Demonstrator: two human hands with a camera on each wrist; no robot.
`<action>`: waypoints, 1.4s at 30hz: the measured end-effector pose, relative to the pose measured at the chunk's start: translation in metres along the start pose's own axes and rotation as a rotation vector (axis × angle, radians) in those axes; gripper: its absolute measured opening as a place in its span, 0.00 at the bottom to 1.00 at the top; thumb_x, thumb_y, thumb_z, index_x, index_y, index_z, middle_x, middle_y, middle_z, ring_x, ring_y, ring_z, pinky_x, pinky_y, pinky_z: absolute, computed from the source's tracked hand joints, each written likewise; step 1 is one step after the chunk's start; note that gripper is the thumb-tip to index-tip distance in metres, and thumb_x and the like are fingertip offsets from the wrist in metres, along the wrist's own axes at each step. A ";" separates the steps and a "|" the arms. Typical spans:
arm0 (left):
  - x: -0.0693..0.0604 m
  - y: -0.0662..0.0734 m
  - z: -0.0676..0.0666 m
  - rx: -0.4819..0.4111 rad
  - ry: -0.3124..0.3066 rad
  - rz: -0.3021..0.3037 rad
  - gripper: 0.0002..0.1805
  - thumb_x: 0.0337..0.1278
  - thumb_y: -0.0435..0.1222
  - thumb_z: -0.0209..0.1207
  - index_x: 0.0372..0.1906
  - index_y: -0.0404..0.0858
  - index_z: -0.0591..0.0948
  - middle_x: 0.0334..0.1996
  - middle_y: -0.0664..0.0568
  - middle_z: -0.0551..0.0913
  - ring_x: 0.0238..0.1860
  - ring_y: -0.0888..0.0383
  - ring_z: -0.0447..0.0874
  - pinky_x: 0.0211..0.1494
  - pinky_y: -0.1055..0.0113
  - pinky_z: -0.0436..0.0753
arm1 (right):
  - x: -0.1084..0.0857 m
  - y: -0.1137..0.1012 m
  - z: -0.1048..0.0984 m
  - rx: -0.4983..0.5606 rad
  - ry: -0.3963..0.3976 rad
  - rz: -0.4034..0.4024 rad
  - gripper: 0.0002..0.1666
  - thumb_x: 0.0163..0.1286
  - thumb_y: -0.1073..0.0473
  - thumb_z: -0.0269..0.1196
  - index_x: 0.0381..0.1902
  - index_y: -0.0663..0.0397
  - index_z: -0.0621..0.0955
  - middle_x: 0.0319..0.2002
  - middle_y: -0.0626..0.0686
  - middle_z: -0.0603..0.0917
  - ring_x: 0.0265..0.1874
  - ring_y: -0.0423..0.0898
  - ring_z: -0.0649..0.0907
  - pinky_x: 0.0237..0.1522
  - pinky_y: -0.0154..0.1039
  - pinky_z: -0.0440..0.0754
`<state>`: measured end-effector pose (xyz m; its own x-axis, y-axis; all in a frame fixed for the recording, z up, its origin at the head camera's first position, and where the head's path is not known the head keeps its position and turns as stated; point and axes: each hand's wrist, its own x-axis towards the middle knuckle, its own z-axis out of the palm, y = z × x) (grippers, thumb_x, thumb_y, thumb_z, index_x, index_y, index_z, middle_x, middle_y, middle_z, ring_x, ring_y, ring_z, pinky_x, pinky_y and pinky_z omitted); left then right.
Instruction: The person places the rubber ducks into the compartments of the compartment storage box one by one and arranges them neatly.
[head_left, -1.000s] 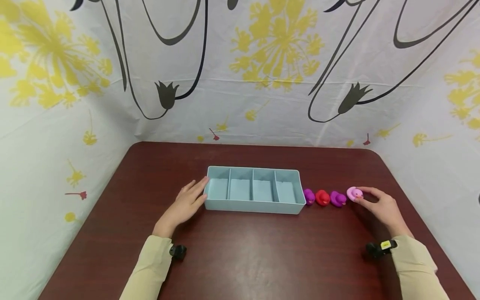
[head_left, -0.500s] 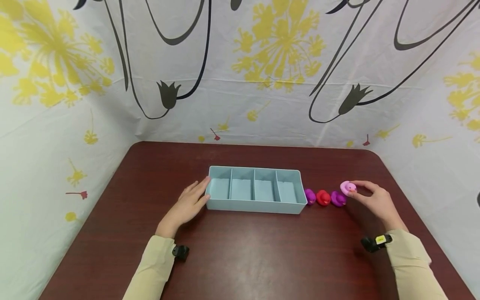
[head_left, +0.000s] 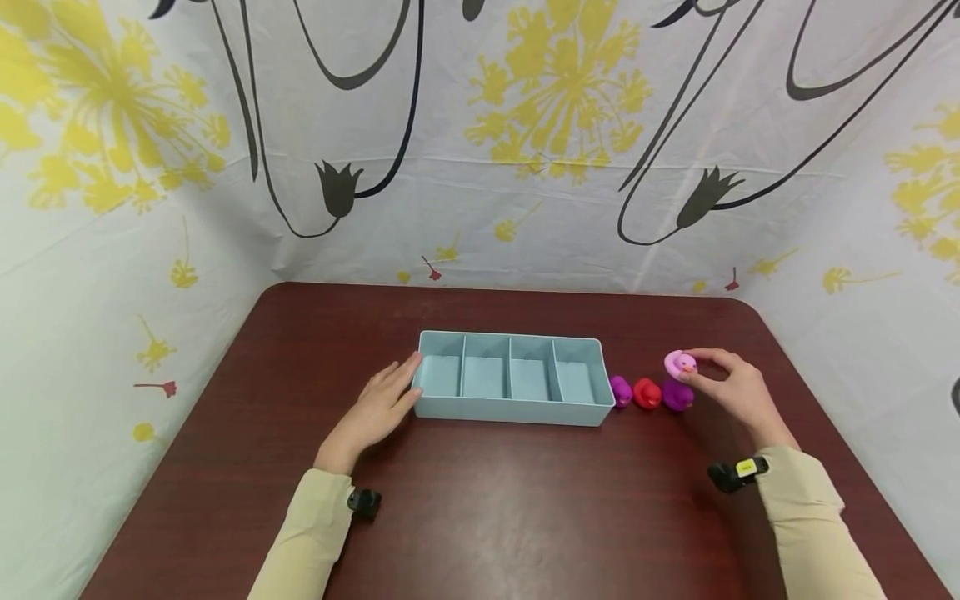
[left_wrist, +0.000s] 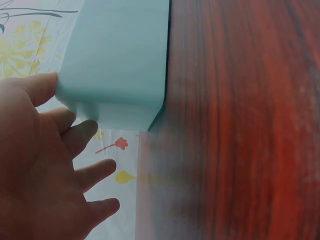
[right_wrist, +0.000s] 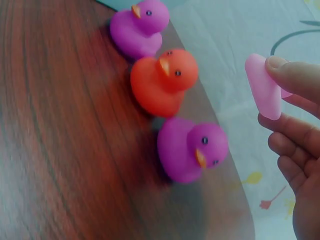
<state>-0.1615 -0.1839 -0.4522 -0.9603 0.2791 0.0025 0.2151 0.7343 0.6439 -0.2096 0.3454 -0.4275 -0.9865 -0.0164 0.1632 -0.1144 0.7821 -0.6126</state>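
Observation:
Between thumb and fingers my right hand point(head_left: 738, 392) pinches a light pink rubber duck point(head_left: 680, 364), held up above the row of ducks; the right wrist view shows the pink duck's point(right_wrist: 264, 90) underside. Below it on the table sit a purple duck point(right_wrist: 187, 150), a red duck point(right_wrist: 162, 82) and another purple duck point(right_wrist: 137, 30), in a line running from the tray's right end. My left hand point(head_left: 372, 411) rests with extended fingers against the left end of the pale blue tray point(head_left: 513, 411). In the left wrist view, fingertips point(left_wrist: 87, 131) touch the tray's end wall.
Thin dividers point(head_left: 509, 367) split the tray into several bare compartments. The dark red-brown table point(head_left: 510, 508) reaches back to a patterned white cloth point(head_left: 450, 200), which also hangs at both sides.
My right hand has lifted the pink duck off the table's right side and moved it left, over the nearest purple duck. My left hand stays against the tray.

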 end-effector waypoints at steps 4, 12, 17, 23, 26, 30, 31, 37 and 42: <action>0.000 -0.001 0.000 0.003 0.003 0.001 0.33 0.72 0.45 0.46 0.76 0.44 0.51 0.76 0.51 0.52 0.74 0.39 0.48 0.72 0.37 0.46 | 0.004 -0.010 0.003 0.013 -0.013 -0.008 0.31 0.57 0.42 0.69 0.54 0.53 0.79 0.52 0.59 0.78 0.53 0.53 0.72 0.50 0.49 0.69; 0.001 -0.002 0.002 0.007 0.007 0.003 0.33 0.73 0.46 0.45 0.76 0.45 0.51 0.75 0.51 0.53 0.74 0.39 0.48 0.72 0.37 0.47 | 0.010 -0.025 0.010 0.069 -0.041 0.007 0.32 0.58 0.43 0.69 0.55 0.55 0.78 0.54 0.61 0.77 0.54 0.55 0.71 0.54 0.60 0.68; 0.002 -0.004 0.003 0.002 0.011 0.003 0.33 0.73 0.46 0.45 0.76 0.45 0.51 0.75 0.51 0.53 0.74 0.39 0.48 0.72 0.38 0.48 | 0.013 -0.033 0.013 0.078 -0.067 -0.011 0.32 0.59 0.43 0.68 0.55 0.55 0.78 0.55 0.62 0.76 0.57 0.59 0.70 0.55 0.63 0.66; 0.001 -0.003 0.004 0.000 0.016 -0.004 0.33 0.73 0.46 0.45 0.76 0.45 0.50 0.75 0.51 0.52 0.74 0.38 0.48 0.72 0.37 0.49 | 0.019 -0.045 0.021 0.094 -0.067 -0.047 0.30 0.59 0.46 0.69 0.55 0.56 0.78 0.54 0.61 0.78 0.56 0.58 0.70 0.56 0.63 0.66; 0.001 -0.004 0.004 0.000 0.016 -0.009 0.33 0.73 0.46 0.45 0.76 0.46 0.50 0.75 0.51 0.52 0.74 0.39 0.48 0.72 0.37 0.49 | 0.021 -0.051 0.027 0.103 -0.060 -0.073 0.29 0.59 0.47 0.69 0.54 0.55 0.79 0.52 0.60 0.79 0.55 0.55 0.71 0.56 0.60 0.67; 0.001 -0.003 0.003 -0.007 0.007 -0.021 0.33 0.73 0.47 0.44 0.76 0.48 0.49 0.76 0.52 0.52 0.75 0.40 0.47 0.72 0.38 0.48 | 0.025 -0.059 0.034 0.120 -0.054 -0.095 0.28 0.58 0.47 0.70 0.53 0.54 0.80 0.50 0.58 0.80 0.53 0.53 0.72 0.55 0.57 0.67; 0.001 -0.003 0.003 -0.008 0.005 -0.024 0.33 0.73 0.47 0.44 0.77 0.49 0.49 0.76 0.52 0.52 0.75 0.40 0.47 0.72 0.38 0.48 | 0.026 -0.060 0.036 0.126 -0.055 -0.098 0.28 0.58 0.47 0.70 0.53 0.54 0.80 0.50 0.58 0.80 0.53 0.53 0.72 0.55 0.57 0.67; 0.001 -0.003 0.003 -0.008 -0.002 -0.032 0.33 0.73 0.48 0.44 0.77 0.48 0.49 0.76 0.53 0.51 0.75 0.40 0.46 0.72 0.37 0.48 | 0.031 -0.071 0.044 0.167 -0.066 -0.090 0.29 0.57 0.46 0.70 0.53 0.53 0.80 0.51 0.57 0.80 0.54 0.54 0.72 0.57 0.59 0.67; 0.001 -0.002 0.004 -0.001 -0.005 -0.024 0.33 0.73 0.47 0.44 0.77 0.47 0.49 0.76 0.52 0.51 0.75 0.39 0.46 0.72 0.37 0.48 | 0.035 -0.081 0.048 0.183 -0.092 -0.079 0.30 0.57 0.44 0.70 0.54 0.50 0.80 0.52 0.54 0.79 0.55 0.51 0.71 0.58 0.59 0.67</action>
<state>-0.1624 -0.1827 -0.4568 -0.9642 0.2646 -0.0168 0.1919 0.7402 0.6444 -0.2403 0.2515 -0.4094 -0.9792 -0.1365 0.1501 -0.2028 0.6499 -0.7324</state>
